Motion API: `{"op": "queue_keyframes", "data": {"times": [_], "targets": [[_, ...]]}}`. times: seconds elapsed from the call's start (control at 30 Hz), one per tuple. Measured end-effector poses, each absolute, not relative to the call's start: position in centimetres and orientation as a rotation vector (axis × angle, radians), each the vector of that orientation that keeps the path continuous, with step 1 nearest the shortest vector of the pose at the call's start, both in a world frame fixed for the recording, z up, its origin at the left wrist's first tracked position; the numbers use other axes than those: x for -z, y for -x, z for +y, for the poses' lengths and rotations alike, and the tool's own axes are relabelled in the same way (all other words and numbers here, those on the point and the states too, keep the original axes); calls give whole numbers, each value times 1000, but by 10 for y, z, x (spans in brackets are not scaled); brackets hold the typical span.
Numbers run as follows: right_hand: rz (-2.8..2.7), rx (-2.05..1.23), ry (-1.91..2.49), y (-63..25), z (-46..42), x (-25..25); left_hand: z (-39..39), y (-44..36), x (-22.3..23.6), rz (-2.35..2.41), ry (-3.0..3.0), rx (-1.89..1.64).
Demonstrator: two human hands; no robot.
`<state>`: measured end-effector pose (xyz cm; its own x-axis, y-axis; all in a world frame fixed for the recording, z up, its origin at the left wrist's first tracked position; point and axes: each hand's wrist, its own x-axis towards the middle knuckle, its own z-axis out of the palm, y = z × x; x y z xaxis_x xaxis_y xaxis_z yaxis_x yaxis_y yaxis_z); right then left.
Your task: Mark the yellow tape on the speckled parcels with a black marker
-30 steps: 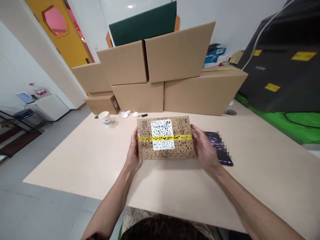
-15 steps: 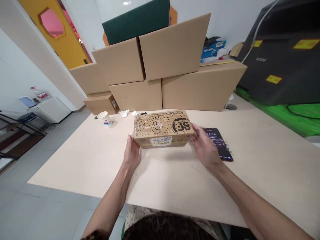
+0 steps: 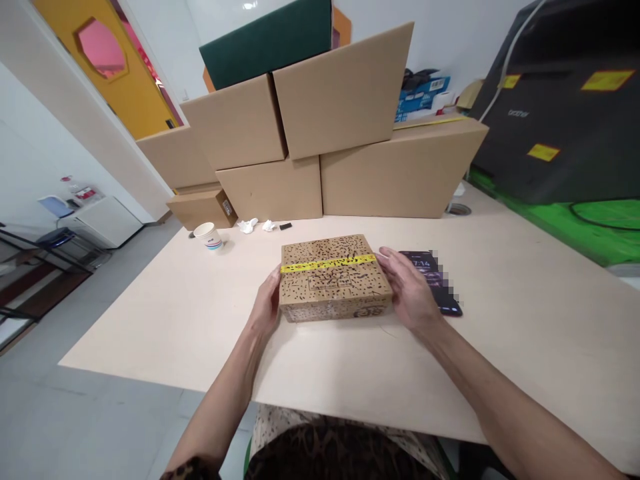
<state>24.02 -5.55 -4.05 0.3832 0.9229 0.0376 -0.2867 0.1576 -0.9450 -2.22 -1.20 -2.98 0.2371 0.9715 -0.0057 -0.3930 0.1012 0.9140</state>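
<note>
A small cardboard box (image 3: 334,280) speckled with dark marks lies flat on the table in front of me, or very nearly on it. Yellow tape crosses its top, and dark print shows on the side nearest me. My left hand (image 3: 265,305) presses against the box's left end, with its fingertips partly hidden behind it. At the right end, my right hand (image 3: 411,293) has its fingers along the box's side, so the box is held between both palms. Just beyond the right hand a phone (image 3: 447,301) with a lit screen lies on the table, partly covered by the hand.
Large cardboard boxes (image 3: 380,180) are stacked along the back, topped by a dark green box (image 3: 270,43). A paper cup (image 3: 208,235), crumpled tissues (image 3: 248,226) and a small black piece (image 3: 285,226) lie before them. A black-covered machine (image 3: 560,113) stands at the right.
Both hands have turned the box over towards me and lowered it. The taped face now points up, and the side with the large black print is turned down towards me.
</note>
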Motion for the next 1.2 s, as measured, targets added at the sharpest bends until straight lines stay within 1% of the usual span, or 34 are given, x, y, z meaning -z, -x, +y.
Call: {"op": "queue_keyframes", "data": {"times": [0.23,0.43,0.57,0.7,0.77,0.93,1.13,1.2], "targets": [[-813,-980,802,-247,-61,19,-11,37,21,677,-986,-1457],[-649,-1041,820,-245,-54,29,-10,32,23,737,-1041,-1356],[-659,-1067,828,-245,-51,35,-14,26,24,755,-1103,-1259],[-599,-1091,750,-252,-50,34,-14,32,24,636,-1109,-1382],[-569,-1115,765,-254,-48,35,-12,35,25,656,-1069,-1421],[-505,-1120,859,-252,-46,37,-12,36,26,752,-1034,-1285],[-546,-1150,820,-248,-48,35,-15,32,25,699,-926,-1437],[-552,-1153,864,-245,-49,36,-16,29,25,741,-878,-1370]]}}
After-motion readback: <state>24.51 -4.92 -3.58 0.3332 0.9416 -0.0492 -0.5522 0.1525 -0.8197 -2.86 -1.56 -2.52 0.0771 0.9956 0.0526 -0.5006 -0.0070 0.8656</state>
